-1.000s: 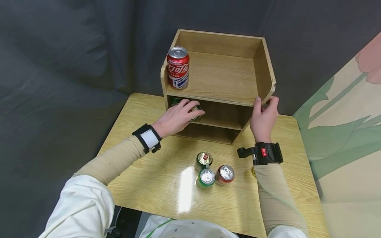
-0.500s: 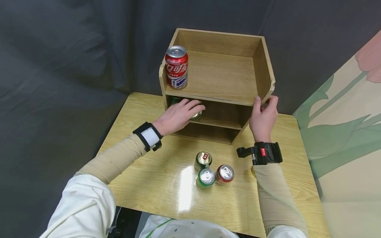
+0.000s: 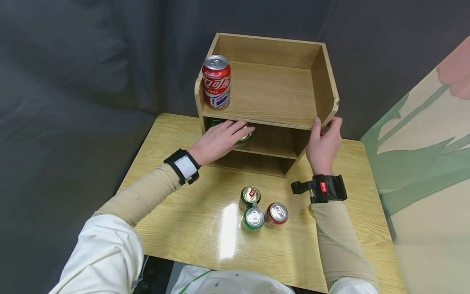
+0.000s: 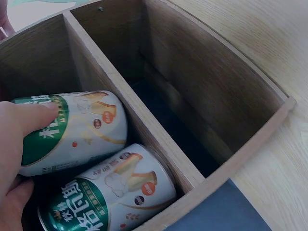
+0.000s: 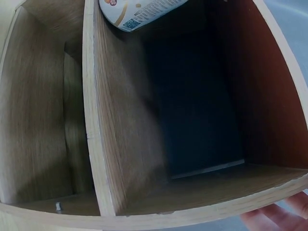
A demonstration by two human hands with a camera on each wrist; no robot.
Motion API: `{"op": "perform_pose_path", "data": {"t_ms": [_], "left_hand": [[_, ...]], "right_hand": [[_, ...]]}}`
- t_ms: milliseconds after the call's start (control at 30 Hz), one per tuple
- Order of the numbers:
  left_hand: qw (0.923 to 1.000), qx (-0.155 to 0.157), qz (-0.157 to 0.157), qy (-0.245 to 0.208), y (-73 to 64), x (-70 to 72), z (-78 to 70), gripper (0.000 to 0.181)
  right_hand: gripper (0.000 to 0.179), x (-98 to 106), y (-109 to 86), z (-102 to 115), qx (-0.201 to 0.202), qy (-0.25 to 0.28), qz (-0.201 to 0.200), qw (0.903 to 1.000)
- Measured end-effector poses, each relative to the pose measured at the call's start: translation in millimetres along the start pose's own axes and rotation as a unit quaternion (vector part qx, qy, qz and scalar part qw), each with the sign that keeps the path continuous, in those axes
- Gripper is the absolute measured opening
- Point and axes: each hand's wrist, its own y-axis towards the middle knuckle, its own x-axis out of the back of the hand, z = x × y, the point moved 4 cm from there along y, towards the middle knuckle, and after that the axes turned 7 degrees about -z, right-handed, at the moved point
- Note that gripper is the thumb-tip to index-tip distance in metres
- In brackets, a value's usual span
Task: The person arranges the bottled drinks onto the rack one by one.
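A wooden shelf unit (image 3: 269,121) with an open top and two compartments below stands on the table. My left hand (image 3: 220,141) reaches into the middle compartment and grips a green and white can (image 4: 94,127), thumb and finger on its sides. Beside that can sits a matching second can (image 4: 144,185), at the compartment's left end. In the head view my hand hides most of both. My right hand (image 3: 324,149) holds the unit's right side at the front, thumb on the front edge; its fingertips (image 5: 276,219) show outside the side panel in the right wrist view.
A red cola can (image 3: 216,83) stands on the top level at the left. On the table before the unit are a dark green can (image 3: 249,199), a light green can (image 3: 252,220) and a red can (image 3: 277,215). Dark curtain (image 3: 264,18) hangs behind.
My left hand has shifted slightly farther into the middle compartment with the can. My right hand keeps its hold on the unit's side, and the cans on the table stay put.
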Motion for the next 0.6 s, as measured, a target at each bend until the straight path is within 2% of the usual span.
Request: {"op": "perform_pose_path", "data": {"t_ms": [100,267,433,600], "left_hand": [[0.9996,0.001,0.006,0.026,-0.1,-0.2,2.6,0.06],[0.9987,0.014,0.019,0.045,1.8,-3.0,6.7,0.054],[0.9963,0.041,0.052,0.055,7.3,-7.2,8.5,0.054],[0.9921,0.071,0.087,0.057,13.8,-9.8,9.3,0.046]], "right_hand": [[0.046,-0.5,0.0,0.5,0.003,-0.003,-0.001,1.0],[0.045,-0.9,0.3,0.6,0.009,-0.01,-0.004,0.9999],[0.045,-0.4,-0.1,0.6,0.006,-0.015,-0.002,0.9999],[0.046,0.2,-0.6,1.4,0.002,-0.011,0.002,0.9999]]}}
